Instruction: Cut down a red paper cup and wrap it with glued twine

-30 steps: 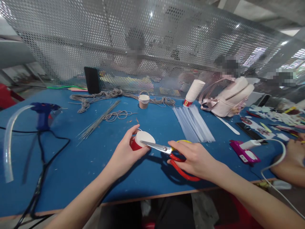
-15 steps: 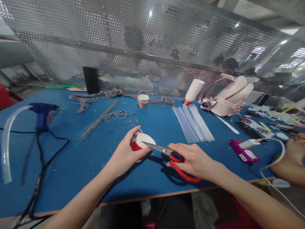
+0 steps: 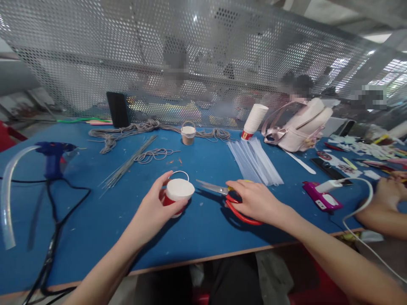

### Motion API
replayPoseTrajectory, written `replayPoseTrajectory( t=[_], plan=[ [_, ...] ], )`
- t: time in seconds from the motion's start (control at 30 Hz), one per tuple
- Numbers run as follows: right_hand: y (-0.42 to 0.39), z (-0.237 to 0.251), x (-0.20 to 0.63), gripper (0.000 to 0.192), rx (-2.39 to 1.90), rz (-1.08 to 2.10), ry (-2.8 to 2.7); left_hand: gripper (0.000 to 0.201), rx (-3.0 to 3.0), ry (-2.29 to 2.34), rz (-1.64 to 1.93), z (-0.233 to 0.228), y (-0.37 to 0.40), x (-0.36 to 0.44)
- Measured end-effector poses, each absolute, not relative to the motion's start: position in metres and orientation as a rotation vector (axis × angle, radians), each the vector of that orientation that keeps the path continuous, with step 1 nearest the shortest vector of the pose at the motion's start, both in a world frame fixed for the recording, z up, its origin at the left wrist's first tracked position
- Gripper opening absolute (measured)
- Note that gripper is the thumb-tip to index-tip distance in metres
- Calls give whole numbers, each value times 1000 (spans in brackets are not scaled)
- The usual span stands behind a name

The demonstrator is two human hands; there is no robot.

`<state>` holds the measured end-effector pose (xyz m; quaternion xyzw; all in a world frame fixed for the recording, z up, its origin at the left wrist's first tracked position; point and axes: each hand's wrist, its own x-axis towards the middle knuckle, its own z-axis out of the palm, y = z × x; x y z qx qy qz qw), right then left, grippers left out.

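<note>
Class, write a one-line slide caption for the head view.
Left hand grips a red cup; right hand holds red-handled scissors.

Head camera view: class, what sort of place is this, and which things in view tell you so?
Probably a shared craft workshop. On the blue table lie a glue gun, red-handled scissors and coils of cord; beyond a perforated metal screen, other people sit at work.

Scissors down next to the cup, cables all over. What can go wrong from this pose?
1. The scissors lie under the right hand with the blade tip aimed at the left hand that holds the red cup; a slide could nick a finger.
2. The glue gun stands at the left with its black cord running off the table edge; a snag might topple it.
</note>
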<state>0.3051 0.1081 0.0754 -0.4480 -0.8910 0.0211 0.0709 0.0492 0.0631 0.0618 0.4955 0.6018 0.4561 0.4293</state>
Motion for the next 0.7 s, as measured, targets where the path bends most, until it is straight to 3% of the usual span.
replayPoseTrajectory(
  t=[0.1,0.23,0.37,0.47,0.7],
  plan=[
    [117,80,307,31,-1469,-85,-2761,77,1208,1624,1262,60,58,33],
    [134,78,302,37,-1614,32,-2669,75,1184,1705,1324,52,53,14],
    [162,66,288,31,-1715,127,-2564,75,1144,1698,1382,48,48,8],
    [187,57,278,26,-1763,127,-2514,74,1136,1694,1420,47,44,6],
    [224,47,266,35,-1840,83,-2468,72,1174,1675,1449,41,43,-5]
  ],
)
